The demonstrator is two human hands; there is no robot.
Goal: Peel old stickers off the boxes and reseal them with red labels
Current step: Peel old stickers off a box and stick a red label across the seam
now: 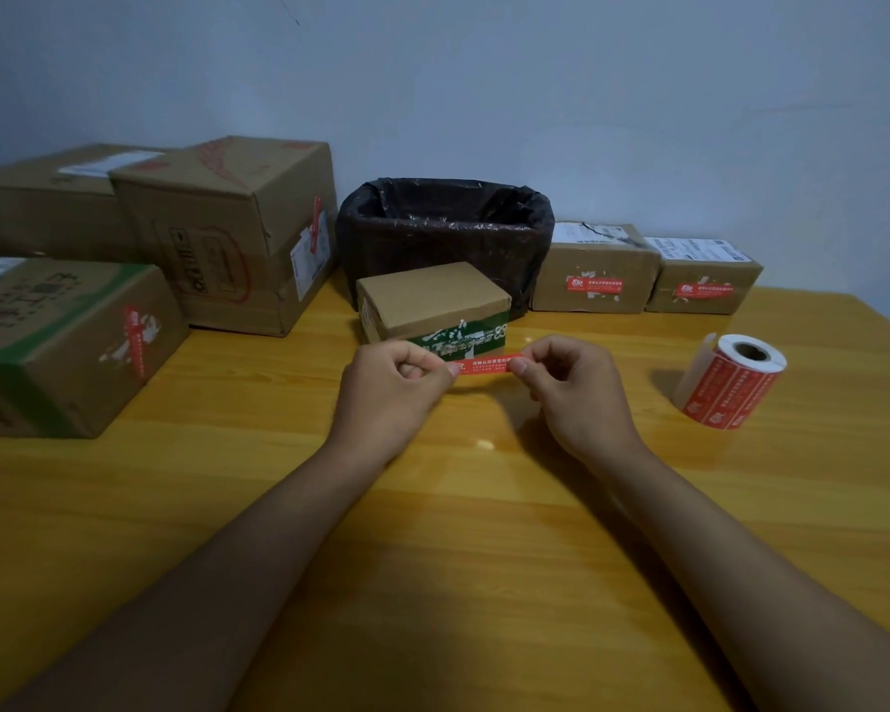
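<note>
A red label (485,364) with white print is stretched level between my two hands, just in front of a small brown box (432,300) with a green printed front. My left hand (396,390) pinches the label's left end between thumb and forefinger. My right hand (569,388) pinches its right end the same way. The label hangs slightly above the wooden table (432,531) and close to the box's front face. A roll of red labels (730,382) lies to the right of my right hand.
A bin lined with a black bag (445,233) stands behind the small box. Three larger cardboard boxes (227,233) crowd the left side. Two small boxes with torn red stickers (594,272) (702,280) sit at the back right by the wall.
</note>
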